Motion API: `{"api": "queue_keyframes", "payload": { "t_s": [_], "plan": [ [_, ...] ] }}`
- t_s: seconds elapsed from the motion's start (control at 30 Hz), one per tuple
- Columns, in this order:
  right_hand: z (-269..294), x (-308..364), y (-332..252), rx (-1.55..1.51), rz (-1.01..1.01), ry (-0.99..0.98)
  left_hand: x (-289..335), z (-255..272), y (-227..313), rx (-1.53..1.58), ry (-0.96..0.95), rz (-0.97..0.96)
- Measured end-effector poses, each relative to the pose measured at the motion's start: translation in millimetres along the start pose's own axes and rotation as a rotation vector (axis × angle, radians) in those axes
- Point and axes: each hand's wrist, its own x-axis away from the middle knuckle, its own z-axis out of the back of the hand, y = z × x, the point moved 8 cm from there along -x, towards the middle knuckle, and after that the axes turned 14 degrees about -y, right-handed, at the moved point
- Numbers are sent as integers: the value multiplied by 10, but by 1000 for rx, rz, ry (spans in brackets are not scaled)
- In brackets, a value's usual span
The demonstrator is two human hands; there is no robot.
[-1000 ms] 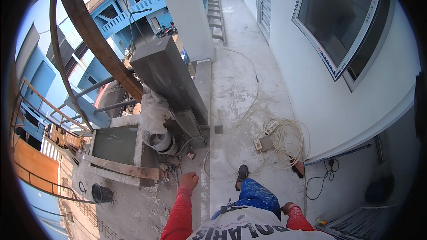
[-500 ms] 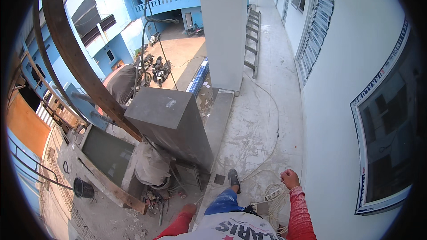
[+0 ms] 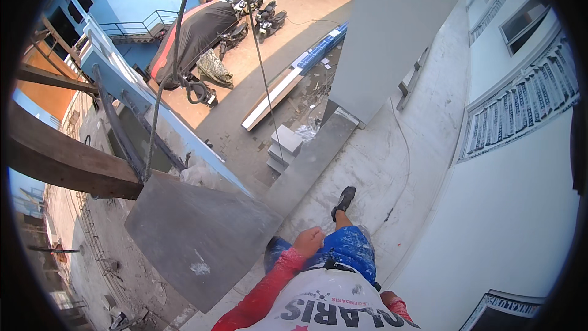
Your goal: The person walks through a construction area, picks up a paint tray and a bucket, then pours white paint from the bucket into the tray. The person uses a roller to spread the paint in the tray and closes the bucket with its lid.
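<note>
My left hand (image 3: 309,242) is in front of my blue shorts (image 3: 349,251), its fingers curled in and nothing seen in them. Closest to it on the left stands a grey plastered pillar (image 3: 202,233), apart from the hand. My right hand (image 3: 389,298) hangs low by my hip beside the white wall. My shirt partly covers it, so its fingers are hidden. One dark shoe (image 3: 344,203) is on the pale walkway ahead of me.
A low grey ledge (image 3: 306,168) edges the walkway (image 3: 422,129), with a lower yard beyond. A cable (image 3: 407,153) lies along the floor. Left are a wooden beam (image 3: 73,162) and a hanging rope (image 3: 177,43). Ahead rises a tall grey column (image 3: 395,30); windows line the right wall.
I have moved forward along the walkway, and the pillar is now close at my left. My left hand has swung forward and up; my right hand has dropped back to my hip.
</note>
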Motion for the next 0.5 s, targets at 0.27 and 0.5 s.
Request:
{"api": "queue_keyframes", "payload": {
  "t_s": [0.27, 0.5],
  "plan": [
    [5623, 791, -282, -205, 26, 673, -549, 1441, 2473, 222, 832, -565],
    [8082, 1975, -3486, -88, 706, 876, 602, 2239, 6033, -897, 1465, -1081]
  ]
}}
